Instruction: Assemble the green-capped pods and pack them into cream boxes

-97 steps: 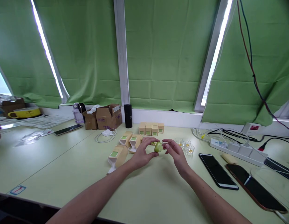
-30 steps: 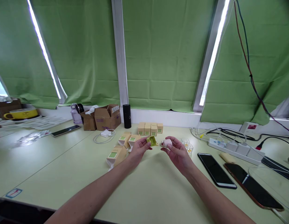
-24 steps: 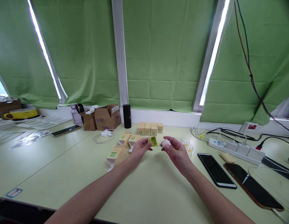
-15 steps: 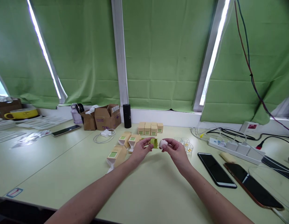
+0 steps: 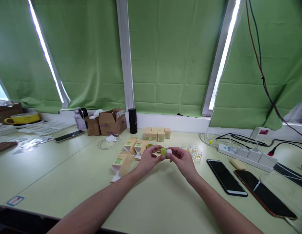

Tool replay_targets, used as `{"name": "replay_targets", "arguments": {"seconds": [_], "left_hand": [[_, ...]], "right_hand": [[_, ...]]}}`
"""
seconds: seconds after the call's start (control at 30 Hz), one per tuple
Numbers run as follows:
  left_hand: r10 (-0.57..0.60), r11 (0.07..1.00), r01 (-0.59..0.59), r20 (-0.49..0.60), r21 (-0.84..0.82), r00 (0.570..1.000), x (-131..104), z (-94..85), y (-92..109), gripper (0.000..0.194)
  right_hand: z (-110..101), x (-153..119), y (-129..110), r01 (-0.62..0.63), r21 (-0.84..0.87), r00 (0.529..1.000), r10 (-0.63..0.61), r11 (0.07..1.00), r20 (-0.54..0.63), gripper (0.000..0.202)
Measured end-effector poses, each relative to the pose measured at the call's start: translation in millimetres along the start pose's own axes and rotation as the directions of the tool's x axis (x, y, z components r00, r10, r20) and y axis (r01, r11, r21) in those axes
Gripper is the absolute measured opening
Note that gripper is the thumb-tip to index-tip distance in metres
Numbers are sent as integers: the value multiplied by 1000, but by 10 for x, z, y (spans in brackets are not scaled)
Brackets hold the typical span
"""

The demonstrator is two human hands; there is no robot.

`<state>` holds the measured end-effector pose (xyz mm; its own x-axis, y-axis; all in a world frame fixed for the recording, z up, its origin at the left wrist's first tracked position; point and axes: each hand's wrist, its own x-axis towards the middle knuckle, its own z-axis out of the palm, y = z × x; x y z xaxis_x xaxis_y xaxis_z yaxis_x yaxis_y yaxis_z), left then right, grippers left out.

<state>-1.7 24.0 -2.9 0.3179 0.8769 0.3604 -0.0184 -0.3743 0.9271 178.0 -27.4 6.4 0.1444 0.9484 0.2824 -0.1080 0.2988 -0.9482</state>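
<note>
My left hand pinches a small olive-green cover with a loop by its left side. My right hand holds a small white rounded piece between thumb and fingers. The white piece meets the cover's right-hand opening, partly inside it as far as I can see. Both hands are above the table in front of me. Close to my left hand lie several opened kraft boxes with green labels. Beyond my right hand stand several clear little cups with yellow bits in them.
Several closed kraft boxes stand at the back by a black cylinder and a cardboard box. Phones and a white power strip with cables lie at right. Another person's hand is at the far left.
The green cover and the white piece, apart before, have come together as my hands closed in. Another person's hand has appeared at the left edge.
</note>
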Motion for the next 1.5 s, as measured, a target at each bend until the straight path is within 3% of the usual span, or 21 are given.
{"name": "replay_targets", "arguments": {"seconds": [0.67,0.8,0.93,1.07,1.33,1.43,1.5], "left_hand": [[13,997,-13,-1,78,1000,-34,64,39,47],[31,982,-24,-34,186,999,-66,71,42,39],[188,951,-169,-52,259,981,-152,88,94,46],[349,892,-347,47,288,936,-239,127,114,55],[391,848,-403,109,344,914,-267,155,-3,50],[423,813,-437,125,386,898,-262,146,-7,51],[396,834,-412,121,368,910,-249,139,3,51]], "right_hand": [[34,-61,25,68,-44,996,-65,997,61,50],[35,-55,27,62,-32,997,-60,998,51,51],[32,-46,28,41,16,999,-42,999,27,51],[39,-48,51,36,61,999,-36,997,-4,51],[129,-103,72,-11,144,1000,11,990,5,52],[124,-119,78,14,100,999,-17,995,28,50],[95,-125,79,61,11,997,-61,998,44,47]]}}
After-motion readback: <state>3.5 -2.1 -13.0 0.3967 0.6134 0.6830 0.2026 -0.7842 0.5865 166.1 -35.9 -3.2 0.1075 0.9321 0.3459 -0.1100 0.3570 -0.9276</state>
